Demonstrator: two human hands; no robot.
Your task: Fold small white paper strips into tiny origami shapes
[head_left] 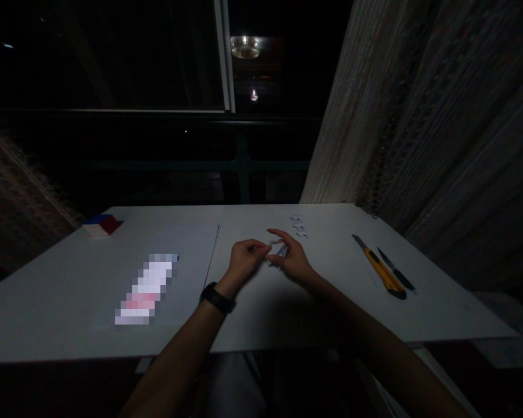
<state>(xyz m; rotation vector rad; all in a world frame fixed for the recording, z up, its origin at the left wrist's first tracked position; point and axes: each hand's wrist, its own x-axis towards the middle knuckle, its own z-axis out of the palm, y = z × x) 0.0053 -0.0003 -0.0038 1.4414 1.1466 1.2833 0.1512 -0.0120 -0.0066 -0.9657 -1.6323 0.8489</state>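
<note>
Over the middle of the white table, a small piece of white paper (280, 249) is held between my two hands. My left hand (246, 259), with a black band on its wrist, is closed in a pinch at the paper's left edge. The thumb and fingers of my right hand (295, 260) curve around the paper's right side, closed on it. Folds show in the paper, but its exact shape is too dim and small to tell. Several small cut or folded paper pieces (300, 227) lie beyond my right hand.
White sheets (192, 284) lie at left under a bright, pixelated phone-like object (150, 284). A coloured cube (101, 225) sits at the far left of the table (253, 331). A yellow box cutter (381, 270) and a dark-handled knife (396, 270) lie at right. Curtains (353, 104) hang beyond.
</note>
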